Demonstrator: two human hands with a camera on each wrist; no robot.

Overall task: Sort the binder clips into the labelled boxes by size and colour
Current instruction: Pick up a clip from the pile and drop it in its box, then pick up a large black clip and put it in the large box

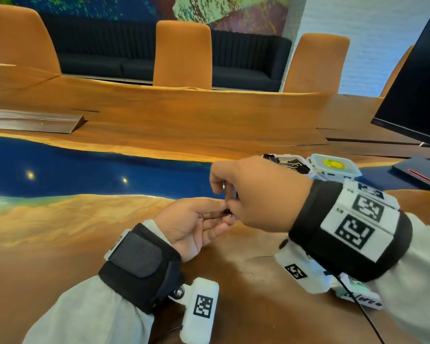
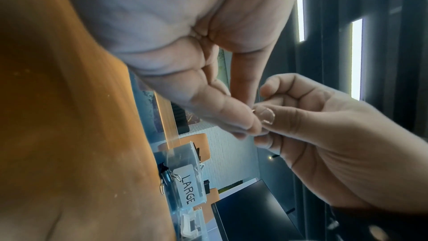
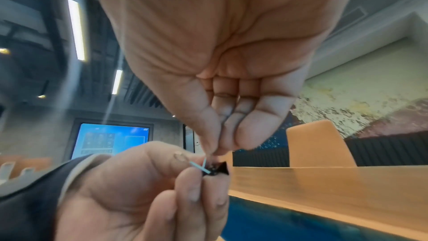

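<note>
Head: left hand [image 1: 196,224] and right hand [image 1: 253,192] meet above the surface [image 1: 159,115], both pinching a small black binder clip [image 1: 227,214]. Open box [image 1: 289,163] of black clips behind the right hand.
Left wrist: box labelled LARGE [image 2: 188,189] on the surface.
Right wrist: clip body between left fingertips [image 3: 192,186], right fingertips on top.

Head view looks down, wrist views look close along palms, all share fingertips
</note>
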